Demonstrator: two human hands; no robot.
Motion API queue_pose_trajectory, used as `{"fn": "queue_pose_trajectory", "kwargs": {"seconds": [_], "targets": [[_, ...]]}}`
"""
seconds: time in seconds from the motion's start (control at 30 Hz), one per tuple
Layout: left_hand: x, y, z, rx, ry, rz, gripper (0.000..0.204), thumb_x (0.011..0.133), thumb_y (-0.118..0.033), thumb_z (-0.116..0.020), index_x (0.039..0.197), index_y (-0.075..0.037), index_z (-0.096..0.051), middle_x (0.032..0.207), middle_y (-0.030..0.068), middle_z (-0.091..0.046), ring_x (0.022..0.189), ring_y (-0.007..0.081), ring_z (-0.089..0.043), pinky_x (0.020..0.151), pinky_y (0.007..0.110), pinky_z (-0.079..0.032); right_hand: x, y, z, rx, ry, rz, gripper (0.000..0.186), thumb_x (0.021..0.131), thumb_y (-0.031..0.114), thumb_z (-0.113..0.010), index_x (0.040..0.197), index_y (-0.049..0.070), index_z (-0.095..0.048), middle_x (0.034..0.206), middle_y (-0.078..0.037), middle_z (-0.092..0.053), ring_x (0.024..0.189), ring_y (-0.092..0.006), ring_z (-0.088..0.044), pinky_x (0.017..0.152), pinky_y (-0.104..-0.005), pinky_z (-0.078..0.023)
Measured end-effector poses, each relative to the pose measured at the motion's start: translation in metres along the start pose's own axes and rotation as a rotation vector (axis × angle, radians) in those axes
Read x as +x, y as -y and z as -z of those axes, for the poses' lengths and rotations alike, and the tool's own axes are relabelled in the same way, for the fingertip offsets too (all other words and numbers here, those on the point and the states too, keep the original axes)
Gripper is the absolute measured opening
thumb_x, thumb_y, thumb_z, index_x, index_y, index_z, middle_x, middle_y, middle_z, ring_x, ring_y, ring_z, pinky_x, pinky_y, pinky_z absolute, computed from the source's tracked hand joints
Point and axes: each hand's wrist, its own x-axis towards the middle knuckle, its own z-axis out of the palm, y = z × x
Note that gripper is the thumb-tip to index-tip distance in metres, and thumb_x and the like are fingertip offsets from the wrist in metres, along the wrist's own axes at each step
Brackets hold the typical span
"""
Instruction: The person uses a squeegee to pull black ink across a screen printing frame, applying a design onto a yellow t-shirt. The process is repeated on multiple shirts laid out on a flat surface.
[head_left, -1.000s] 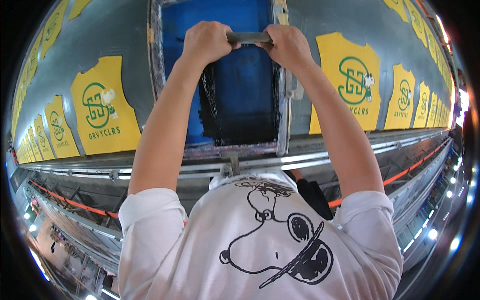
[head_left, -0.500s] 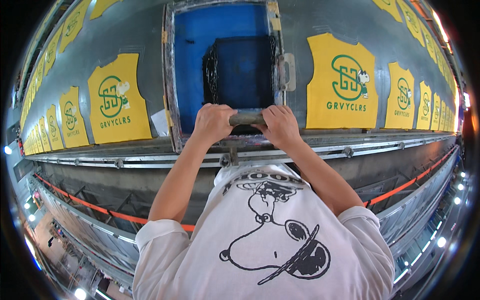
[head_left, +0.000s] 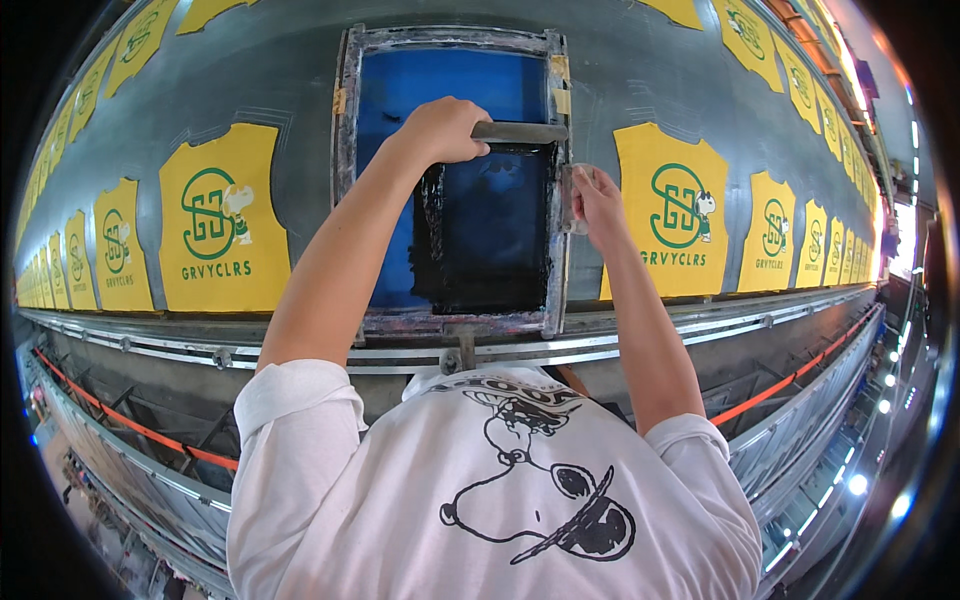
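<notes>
A framed printing screen (head_left: 349, 120) with blue mesh (head_left: 440, 75) lies in front of me. Black ink (head_left: 485, 235) covers the near and right part of its mesh. My left hand (head_left: 443, 130) is closed around the left end of a squeegee (head_left: 525, 132), which lies crosswise at the far edge of the ink. At the frame's right side, my right hand (head_left: 602, 205) is closed on a pale, see-through handle (head_left: 577, 222). The fabric under the screen is hidden.
A yellow shirt panel with a green print (head_left: 225, 220) lies left of the screen. Another yellow panel (head_left: 672, 205) lies right of it, partly behind my right forearm. Several more run along the grey table (head_left: 300, 60). A metal rail (head_left: 580, 347) borders its near edge.
The squeegee has moved from the screen's near end to the far side of the ink, with only my left hand on it. My right hand has left it for the frame's side handle.
</notes>
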Motion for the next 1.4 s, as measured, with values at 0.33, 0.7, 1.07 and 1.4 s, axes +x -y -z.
{"fn": "queue_pose_trajectory", "kwargs": {"seconds": [0.33, 0.7, 1.07, 1.4], "targets": [[-0.047, -0.022, -0.046, 0.002, -0.244, -0.13, 0.04, 0.086, -0.013, -0.072, 0.125, -0.011, -0.066, 0.129, 0.0092, -0.067, 0.118, 0.0315, -0.063, 0.1, 0.044, -0.051, -0.01, 0.03, -0.013, -0.162, -0.193, 0.104, 0.029, 0.098, 0.026, -0.069, 0.106, -0.002, -0.071, 0.082, -0.004, -0.067, 0.068, -0.0117, -0.057, 0.06, -0.0298, -0.048], [-0.225, -0.051, -0.161, -0.046, -0.425, -0.28, 0.064, 0.073, -0.004, -0.072, 0.136, -0.01, -0.061, 0.141, 0.0083, -0.059, 0.132, 0.0291, -0.053, 0.111, 0.044, -0.042, -0.033, 0.051, -0.035, -0.059, -0.297, 0.41, 0.033, 0.098, 0.027, -0.066, 0.114, -0.001, -0.071, 0.098, -0.009, -0.071, 0.082, -0.016, -0.064, 0.076, -0.0318, -0.051], [-0.318, 0.129, -0.068, -0.15, -0.337, -0.172, 0.053, 0.067, -0.003, -0.076, 0.119, -0.003, -0.07, 0.125, 0.0151, -0.068, 0.118, 0.0344, -0.063, 0.103, 0.042, -0.05, -0.117, 0.085, -0.269, -0.236, -0.295, 0.41, 0.042, 0.1, 0.031, -0.058, 0.128, 0.001, -0.063, 0.118, -0.023, -0.068, 0.107, -0.035, -0.066, 0.097, -0.043, -0.049], [-0.404, 0.249, -0.01, 0.013, -0.192, -0.103, 0.056, 0.071, 0.005, -0.071, 0.126, -0.008, -0.069, 0.132, 0.0122, -0.067, 0.125, 0.0332, -0.06, 0.107, 0.041, -0.047, -0.155, 0.087, -0.436, -0.141, -0.31, 0.197, 0.032, 0.094, 0.03, -0.065, 0.121, 0.015, -0.066, 0.084, -0.016, -0.072, 0.077, -0.0314, -0.071, 0.076, -0.0426, -0.054]]}}
